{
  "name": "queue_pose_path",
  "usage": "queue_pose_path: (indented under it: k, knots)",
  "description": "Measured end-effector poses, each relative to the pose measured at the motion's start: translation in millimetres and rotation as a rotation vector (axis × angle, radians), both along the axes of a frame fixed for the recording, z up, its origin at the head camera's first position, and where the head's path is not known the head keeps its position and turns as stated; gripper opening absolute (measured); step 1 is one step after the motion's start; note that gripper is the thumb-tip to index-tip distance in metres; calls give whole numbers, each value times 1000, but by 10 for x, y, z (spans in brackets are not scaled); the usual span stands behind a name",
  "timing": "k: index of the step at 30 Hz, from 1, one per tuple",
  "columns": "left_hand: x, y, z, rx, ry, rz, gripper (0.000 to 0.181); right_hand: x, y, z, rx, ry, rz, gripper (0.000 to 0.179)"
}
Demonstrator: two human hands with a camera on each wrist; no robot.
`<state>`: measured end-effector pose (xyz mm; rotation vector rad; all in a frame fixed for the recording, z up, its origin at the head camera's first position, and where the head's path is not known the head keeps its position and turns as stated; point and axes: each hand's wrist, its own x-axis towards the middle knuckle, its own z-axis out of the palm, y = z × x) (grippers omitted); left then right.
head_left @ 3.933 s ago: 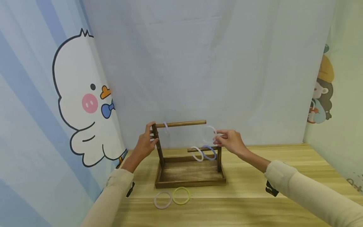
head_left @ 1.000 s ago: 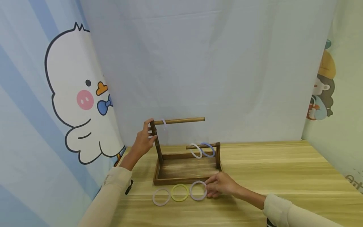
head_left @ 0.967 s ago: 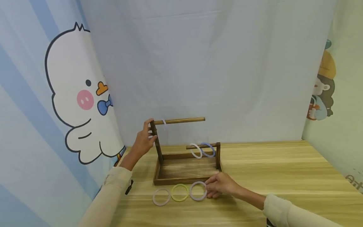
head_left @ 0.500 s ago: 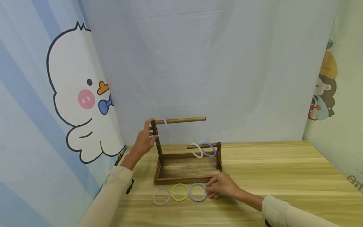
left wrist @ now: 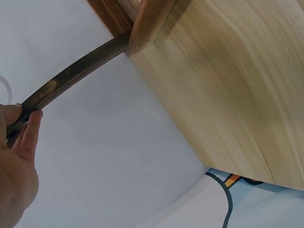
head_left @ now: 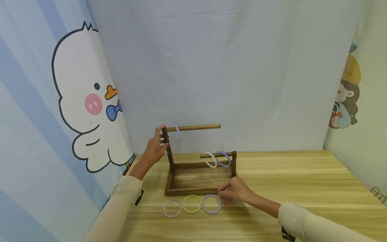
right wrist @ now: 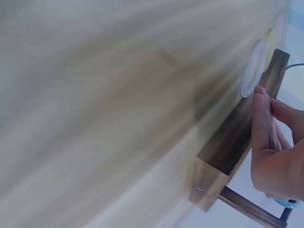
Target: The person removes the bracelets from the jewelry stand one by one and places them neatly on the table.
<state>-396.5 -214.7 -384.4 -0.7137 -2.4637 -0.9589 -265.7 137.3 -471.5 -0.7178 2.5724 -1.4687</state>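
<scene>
My left hand point(head_left: 153, 148) holds the top of the tall left post of a dark wooden rack point(head_left: 193, 192), thumb on one side and fingers on the other. In the left wrist view that post point(left wrist: 71, 73) runs down to the base. The right hand point(head_left: 237, 190) hovers at the rack's front right, just beside a lavender ring point(head_left: 203, 204) lying on the table; its fingers are nearly straight and hold nothing. A yellow ring point(head_left: 183, 204) and a pale pink ring point(head_left: 164, 208) lie in line to the left.
A pale purple ring point(head_left: 177, 130) hangs on the rack's upper bar point(head_left: 199, 127). On the short lower bar point(head_left: 202, 156) hang a white ring point(head_left: 215, 162) and a blue ring point(head_left: 228, 160). A grey curtain point(head_left: 242, 84) stands behind the wooden table point(head_left: 287, 181).
Earlier the right hand held a ring by the upper bar's free end; the lavender ring then came to lie beside the yellow one. The right hand has now let go and risen slightly.
</scene>
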Motion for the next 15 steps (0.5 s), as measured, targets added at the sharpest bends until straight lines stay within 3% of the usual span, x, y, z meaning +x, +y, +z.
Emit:
queue_pose_path:
  k: [5, 12, 15]
  knots:
    - [1, 2, 3, -3, 9, 3, 80, -69, -75, 136, -3, 14, 25, 16]
    - [5, -1, -15, -16, 23, 7, 80, -109, -201, 348, 97, 124, 1, 17]
    - [-5, -6, -11, -19, 27, 7, 79, -148, -270, 426, 55, 112, 6, 19]
